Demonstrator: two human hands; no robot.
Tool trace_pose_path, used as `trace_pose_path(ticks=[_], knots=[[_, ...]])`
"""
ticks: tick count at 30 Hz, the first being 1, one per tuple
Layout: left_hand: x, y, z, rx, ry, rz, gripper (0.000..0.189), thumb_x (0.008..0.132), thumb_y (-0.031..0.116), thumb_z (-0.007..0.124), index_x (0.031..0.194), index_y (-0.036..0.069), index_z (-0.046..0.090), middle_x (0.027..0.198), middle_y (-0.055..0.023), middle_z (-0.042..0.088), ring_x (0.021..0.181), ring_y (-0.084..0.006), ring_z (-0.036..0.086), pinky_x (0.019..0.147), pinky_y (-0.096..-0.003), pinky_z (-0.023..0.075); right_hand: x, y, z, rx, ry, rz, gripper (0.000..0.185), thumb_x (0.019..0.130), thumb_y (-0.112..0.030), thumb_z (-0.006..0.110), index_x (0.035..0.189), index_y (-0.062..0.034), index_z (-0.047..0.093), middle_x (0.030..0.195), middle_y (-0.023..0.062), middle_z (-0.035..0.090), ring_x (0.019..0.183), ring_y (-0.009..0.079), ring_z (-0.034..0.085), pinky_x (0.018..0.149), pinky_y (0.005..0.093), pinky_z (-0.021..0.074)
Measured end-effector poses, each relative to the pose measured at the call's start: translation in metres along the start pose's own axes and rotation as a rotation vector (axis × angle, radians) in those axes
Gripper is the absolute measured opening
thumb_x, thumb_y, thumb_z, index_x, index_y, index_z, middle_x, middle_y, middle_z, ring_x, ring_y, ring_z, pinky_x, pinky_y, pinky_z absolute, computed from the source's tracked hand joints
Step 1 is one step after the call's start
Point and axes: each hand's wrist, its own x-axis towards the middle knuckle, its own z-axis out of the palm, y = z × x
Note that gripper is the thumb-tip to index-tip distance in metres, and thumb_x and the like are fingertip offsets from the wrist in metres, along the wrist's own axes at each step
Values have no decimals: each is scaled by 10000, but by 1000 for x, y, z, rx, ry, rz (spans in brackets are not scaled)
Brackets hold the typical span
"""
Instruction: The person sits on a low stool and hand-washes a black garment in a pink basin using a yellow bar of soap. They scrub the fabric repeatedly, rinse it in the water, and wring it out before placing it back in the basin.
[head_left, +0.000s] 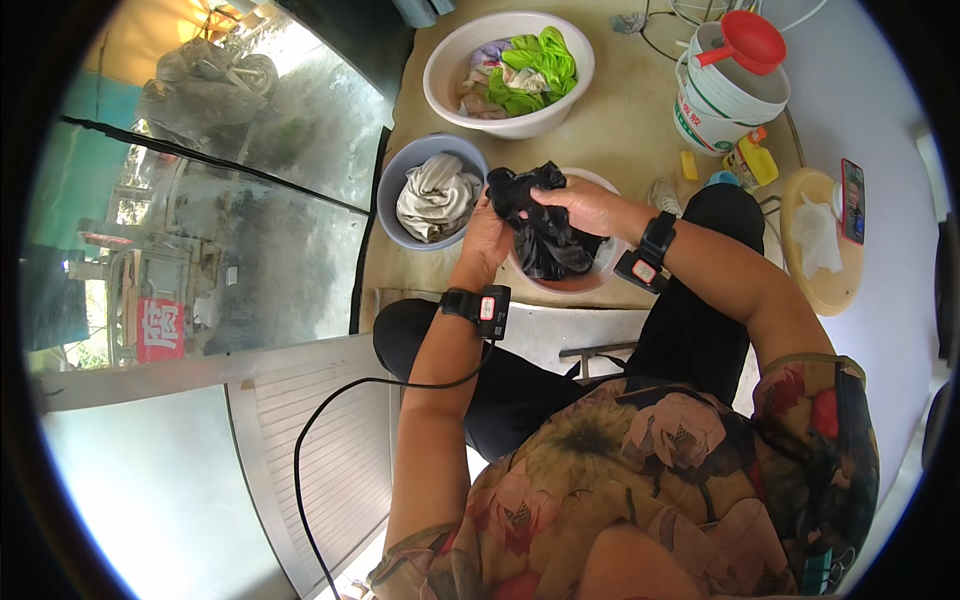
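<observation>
Both my hands grip one bunched, wet-looking black cloth (544, 217) over a pale pinkish basin (600, 281). My left hand (489, 236) holds its left edge, fingers partly hidden behind the cloth. My right hand (581, 204) pinches the upper right part, thumb on top. The cloth's lower part hangs down into the basin and hides most of its inside. Close by on the left, a grey-blue basin (388, 196) holds a twisted pale grey cloth (437, 199). Farther off, a large white basin (442, 97) holds bright green, lilac and whitish cloths (551, 64).
At the upper right stand stacked white buckets (701, 124) with a red dipper (752, 43) on top. Near them are a yellow bottle (752, 161), a yellow bar (688, 165) and a brush (664, 196). A phone (853, 201) stands by a tan stool (817, 289). Glass panels (300, 187) border the left.
</observation>
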Motion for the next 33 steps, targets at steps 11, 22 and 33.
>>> trace_pose_path(ticks=[11,22,33], knots=[[-14,-16,26,80,-83,163,450,1002,445,599,1286,97,576,1228,-11,641,1131,-159,585,1038,-362,441,17,-1,-1,98,22,-7,312,997,-230,616,1232,-26,630,1097,54,692,996,168,654,933,329,497],[-21,7,15,-81,51,-20,519,1063,465,435,1383,65,524,1354,-102,593,1264,-262,563,1107,-442,421,-2,-12,-17,-227,60,-33,291,999,-236,614,1178,-9,651,1063,58,704,915,130,661,852,294,510],[-26,13,6,72,102,-15,556,1081,451,391,1409,14,493,1407,-126,556,1298,-255,529,1133,-401,378,-7,-18,-11,-263,104,-58,278,953,-203,685,1138,4,672,1064,56,717,949,149,672,881,316,518]])
